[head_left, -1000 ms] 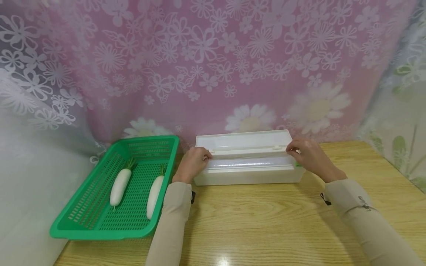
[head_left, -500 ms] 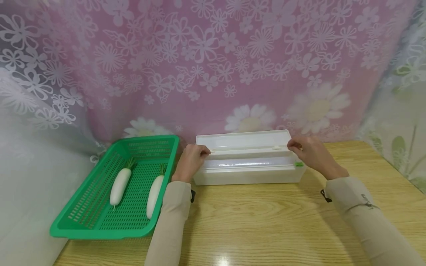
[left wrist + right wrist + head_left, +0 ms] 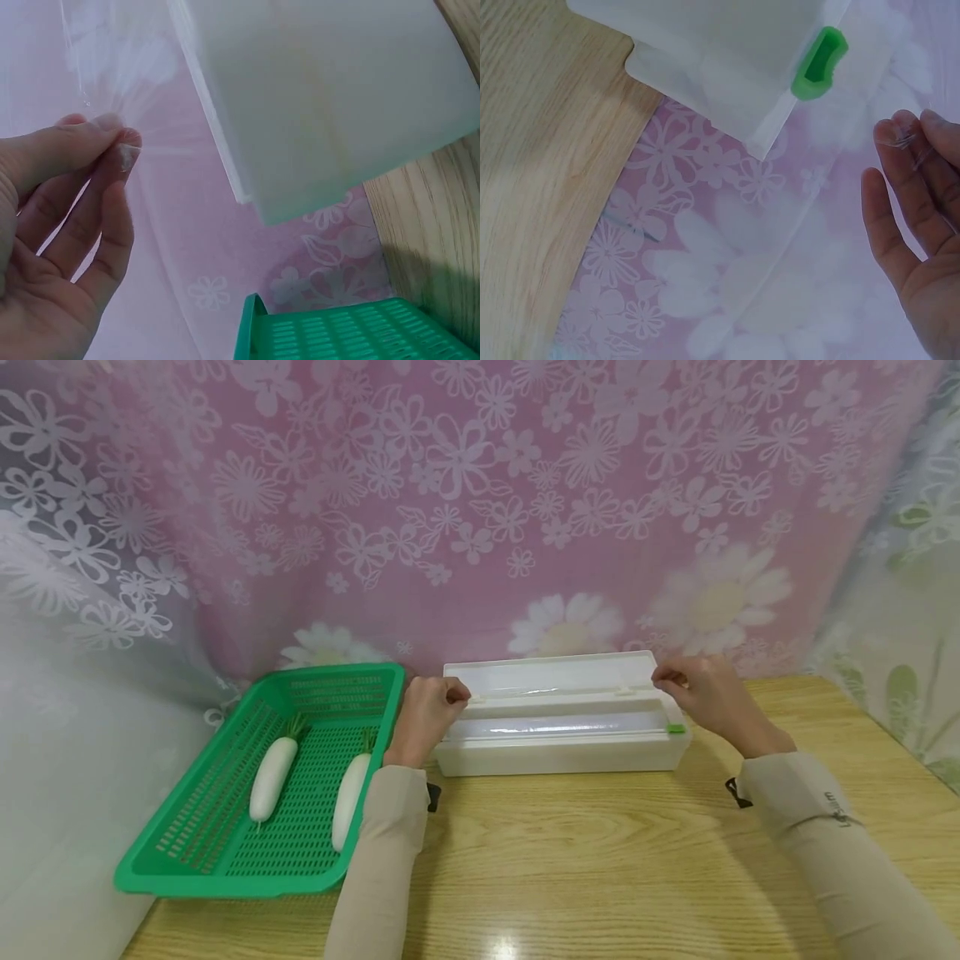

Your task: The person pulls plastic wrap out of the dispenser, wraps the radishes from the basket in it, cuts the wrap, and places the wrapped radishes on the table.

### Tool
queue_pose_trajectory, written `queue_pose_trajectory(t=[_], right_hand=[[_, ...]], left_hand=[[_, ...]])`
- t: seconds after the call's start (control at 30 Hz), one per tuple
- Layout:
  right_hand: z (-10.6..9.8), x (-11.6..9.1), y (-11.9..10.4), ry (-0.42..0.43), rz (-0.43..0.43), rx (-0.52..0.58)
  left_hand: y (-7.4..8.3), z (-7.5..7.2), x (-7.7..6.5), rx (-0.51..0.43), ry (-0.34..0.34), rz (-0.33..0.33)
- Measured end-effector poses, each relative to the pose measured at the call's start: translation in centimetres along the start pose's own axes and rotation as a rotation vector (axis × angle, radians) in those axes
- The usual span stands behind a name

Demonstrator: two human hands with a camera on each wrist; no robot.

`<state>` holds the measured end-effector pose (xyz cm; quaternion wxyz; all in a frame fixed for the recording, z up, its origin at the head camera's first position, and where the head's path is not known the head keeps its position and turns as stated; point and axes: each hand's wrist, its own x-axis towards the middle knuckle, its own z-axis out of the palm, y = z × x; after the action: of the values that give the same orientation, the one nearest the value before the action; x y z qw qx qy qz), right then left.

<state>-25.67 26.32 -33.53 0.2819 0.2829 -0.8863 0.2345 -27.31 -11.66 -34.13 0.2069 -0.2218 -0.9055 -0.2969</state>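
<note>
Box (image 3: 562, 758): wht, lid (image 3: 525, 677) up, w/ roll (image 3: 558, 725).
L hand (image 3: 426, 720): pinches clear film (image 3: 154, 105).
R hand (image 3: 711, 697): pinches film likewise.
Basket (image 3: 225, 887): grn, L of box, w/ 2 radishes (image 3: 273, 779).

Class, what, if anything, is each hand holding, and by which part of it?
The left hand and right hand pinch clear film, apparently near opposite corners of its loose edge.

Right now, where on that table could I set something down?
The widest bare patch is the table in front of the white box, between the sleeves. More lies bare right of the right sleeve. Crowded: at the box, where the left hand and right hand pinch clear film, and left, where the green basket stands.
</note>
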Motion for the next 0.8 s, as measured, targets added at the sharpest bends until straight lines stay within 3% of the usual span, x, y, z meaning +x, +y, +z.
queue_pose_trajectory(t=[0.13,0.4,0.8], right_hand=[[-0.3,0.2,-0.1,0.019,-0.009,-0.002],[-0.8,0.7,-0.3,0.048,-0.043,0.009],[-1.8,1.3,-1.0,0.069,0.064,0.059]], left_hand=[[0.2,0.0,0.2,-0.007,0.010,-0.011],[0.5,0.0,0.4,-0.004,0.094,-0.024],[1.3,-0.9,0.8,-0.006,0.156,0.071]])
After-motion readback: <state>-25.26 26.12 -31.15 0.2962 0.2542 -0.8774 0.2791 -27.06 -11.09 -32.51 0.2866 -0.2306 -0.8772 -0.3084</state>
